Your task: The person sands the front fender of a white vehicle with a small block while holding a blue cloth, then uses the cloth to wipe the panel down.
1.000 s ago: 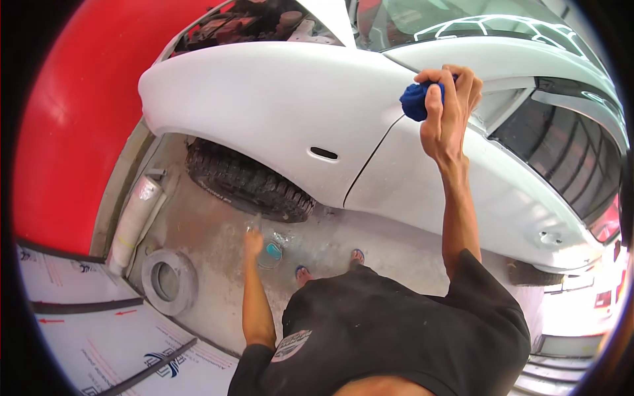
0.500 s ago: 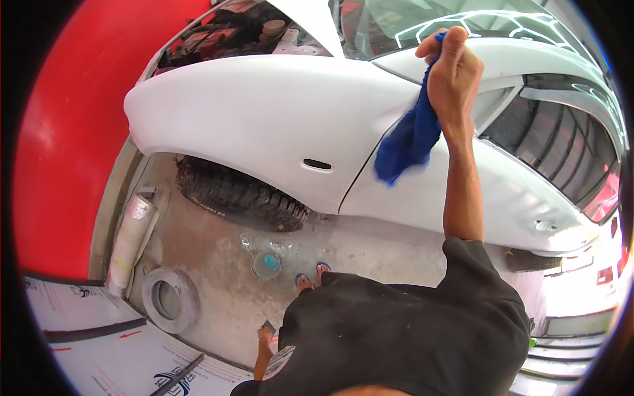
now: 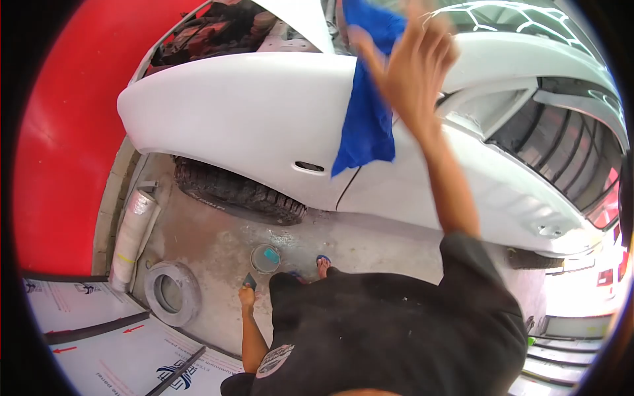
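Observation:
A blue cloth (image 3: 366, 122) hangs over the upper edge of the white car fender (image 3: 244, 99), near the seam with the door. My right hand (image 3: 413, 72) is over the cloth's right side, fingers spread and blurred, the thumb across the cloth; whether it touches the cloth is unclear. Low on the left, my left hand (image 3: 247, 297) is closed on a small dark flat piece (image 3: 249, 281), held above the floor. Near it stands a round bucket (image 3: 265, 266) with a teal object (image 3: 271, 255) inside.
The car's black tire (image 3: 231, 195) shows below the fender. A ring-shaped object (image 3: 188, 297) and a wrapped roll (image 3: 130, 244) are at the left, beside printed panels (image 3: 112, 356). A red surface (image 3: 59, 152) rises at far left. My sandaled foot (image 3: 323, 264) is on the floor.
The blue cloth has moved left and now hangs spread over the fender. My right hand has opened from its grip and shifted left. My left hand has moved up and left with the dark piece.

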Action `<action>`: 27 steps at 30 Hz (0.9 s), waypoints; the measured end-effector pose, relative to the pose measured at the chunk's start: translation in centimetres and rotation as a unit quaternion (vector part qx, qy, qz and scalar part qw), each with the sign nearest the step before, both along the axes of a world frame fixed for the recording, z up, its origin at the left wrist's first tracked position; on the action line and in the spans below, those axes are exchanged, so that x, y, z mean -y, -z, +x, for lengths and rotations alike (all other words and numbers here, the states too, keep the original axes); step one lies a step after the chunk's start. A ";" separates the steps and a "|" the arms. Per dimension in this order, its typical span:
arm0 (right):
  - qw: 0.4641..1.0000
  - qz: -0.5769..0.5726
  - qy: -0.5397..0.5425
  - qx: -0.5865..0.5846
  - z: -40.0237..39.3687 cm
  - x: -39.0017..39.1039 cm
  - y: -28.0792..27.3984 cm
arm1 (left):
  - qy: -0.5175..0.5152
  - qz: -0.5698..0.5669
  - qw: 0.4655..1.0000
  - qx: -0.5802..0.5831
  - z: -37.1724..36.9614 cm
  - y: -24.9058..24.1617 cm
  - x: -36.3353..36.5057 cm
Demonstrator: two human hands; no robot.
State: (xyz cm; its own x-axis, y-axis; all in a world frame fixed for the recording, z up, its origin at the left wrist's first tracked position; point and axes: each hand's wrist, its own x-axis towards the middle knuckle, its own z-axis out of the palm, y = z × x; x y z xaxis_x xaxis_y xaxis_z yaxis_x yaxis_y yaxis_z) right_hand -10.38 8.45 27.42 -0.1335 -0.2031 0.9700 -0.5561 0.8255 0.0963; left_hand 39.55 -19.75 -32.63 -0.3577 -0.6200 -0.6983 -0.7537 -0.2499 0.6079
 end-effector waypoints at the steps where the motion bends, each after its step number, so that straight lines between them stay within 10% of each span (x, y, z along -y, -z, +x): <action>1: 0.989 0.065 -0.033 0.131 1.1 -0.5 4.3 | -0.006 -0.006 0.999 -0.037 0.2 0.9 0.8; 11: 0.983 0.059 0.036 0.168 4.5 10.1 11.0 | -0.025 -0.051 0.998 0.013 3.6 2.0 10.3; 27: 0.950 0.273 -0.001 0.154 3.4 58.3 13.9 | -0.191 0.077 0.978 -0.011 11.5 5.0 35.4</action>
State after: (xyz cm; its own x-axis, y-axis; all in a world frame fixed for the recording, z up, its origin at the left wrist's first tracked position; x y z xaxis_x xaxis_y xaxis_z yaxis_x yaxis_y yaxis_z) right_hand -7.00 -49.90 13.53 -0.3929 -0.6649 0.6353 -0.6285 0.6984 0.3423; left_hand 51.08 -55.15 -37.58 -0.1356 -0.5991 -0.7891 -0.5745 -0.6014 0.5553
